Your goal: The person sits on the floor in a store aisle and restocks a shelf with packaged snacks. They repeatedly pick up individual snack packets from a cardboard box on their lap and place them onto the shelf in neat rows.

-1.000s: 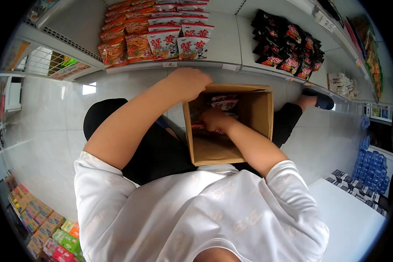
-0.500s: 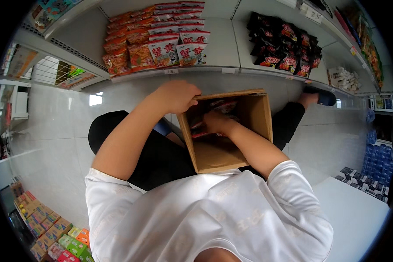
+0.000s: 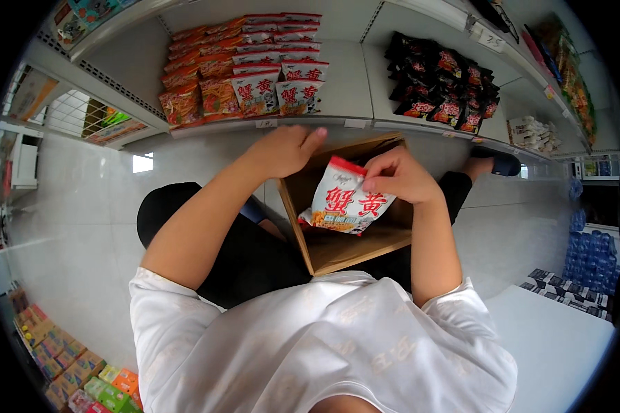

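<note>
A white snack packet (image 3: 344, 203) with a red top strip and red lettering hangs tilted over a cardboard box (image 3: 317, 263). My right hand (image 3: 403, 175) pinches the packet near its upper right edge, thumb in front. Just left of the packet, my left hand (image 3: 282, 151) hovers over the box's far left corner with its thumb apart, holding nothing that shows. The box stands between my legs, its top facing up. Much of its inside is hidden by the packet, though a bit of another packet shows at its left wall.
On the shelf (image 3: 337, 82) ahead stand rows of matching white packets (image 3: 300, 96), orange packets (image 3: 180, 104) to their left and black packets (image 3: 437, 82) to the right. A white surface (image 3: 537, 344) lies at my lower right. Boxed goods (image 3: 65, 358) are stacked at the lower left.
My right hand has come up out of the box with a white snack packet. My left hand has let go of the box rim and shifted slightly right, thumb now out.
</note>
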Demonstrator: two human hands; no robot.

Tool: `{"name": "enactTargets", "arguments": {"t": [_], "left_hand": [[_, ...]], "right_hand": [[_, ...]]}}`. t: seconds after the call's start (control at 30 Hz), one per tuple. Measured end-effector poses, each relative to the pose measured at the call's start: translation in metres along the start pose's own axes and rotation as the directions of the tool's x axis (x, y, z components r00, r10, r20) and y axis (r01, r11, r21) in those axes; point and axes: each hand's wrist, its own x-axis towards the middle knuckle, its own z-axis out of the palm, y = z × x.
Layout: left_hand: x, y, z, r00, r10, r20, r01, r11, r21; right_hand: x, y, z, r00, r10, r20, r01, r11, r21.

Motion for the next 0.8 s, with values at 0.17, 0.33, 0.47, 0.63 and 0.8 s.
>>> {"name": "enactTargets", "arguments": {"t": [0.17, 0.33, 0.47, 0.63, 0.8], "left_hand": [[-0.005, 0.015, -0.007, 0.930, 0.366, -0.033, -0.237, 0.528, -0.815], [-0.016, 0.026, -0.005, 0.942, 0.327, 0.073, -0.165, 0.641, -0.749], [-0.015, 0.027, -0.001, 0.960, 0.273, 0.068, -0.094, 0.539, -0.837], [-0.018, 0.024, -0.002, 0.992, 0.125, -0.008, -0.073, 0.526, -0.848], [-0.021, 0.030, -0.017, 0.973, -0.086, -0.215, -0.178, 0.320, -0.930]], "right_hand": [[0.000, 0.003, -0.008, 0.975, -0.112, -0.190, 0.163, 0.946, 0.280], [0.013, 0.000, -0.001, 0.904, -0.136, -0.405, 0.257, 0.931, 0.261], [0.019, -0.009, 0.004, 0.841, -0.197, -0.504, 0.247, 0.968, 0.034], [0.035, -0.013, 0.016, 0.604, -0.363, -0.710, 0.369, 0.917, -0.155], [0.044, -0.012, 0.035, 0.907, 0.049, -0.418, 0.183, 0.848, 0.497]]}}
